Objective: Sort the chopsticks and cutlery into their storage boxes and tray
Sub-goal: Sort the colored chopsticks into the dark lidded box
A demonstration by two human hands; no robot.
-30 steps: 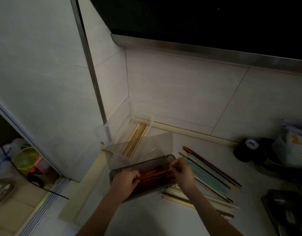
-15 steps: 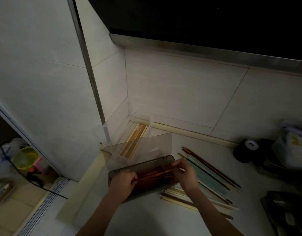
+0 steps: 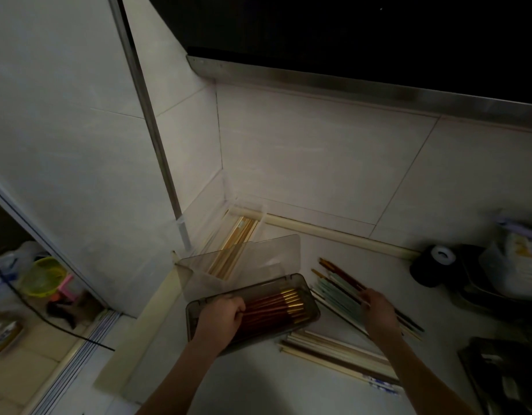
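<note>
— Where are the red chopsticks (image 3: 270, 308) now?

— In the smoky box (image 3: 311, 304) on the counter (image 3: 258, 381), gold ends lined up. My left hand (image 3: 219, 320) stays curled round their near ends.

— And your right hand (image 3: 377, 310)?

— It has left the box and moved to the loose pile (image 3: 336, 290) beside it, fingers closing on a dark pair — so I judge another batch goes in next.

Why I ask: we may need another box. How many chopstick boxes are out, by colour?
Smoky grey box, lid open, red-brown chopsticks inside: 1
Clear box, pale chopsticks inside: 1
Total: 2
</note>
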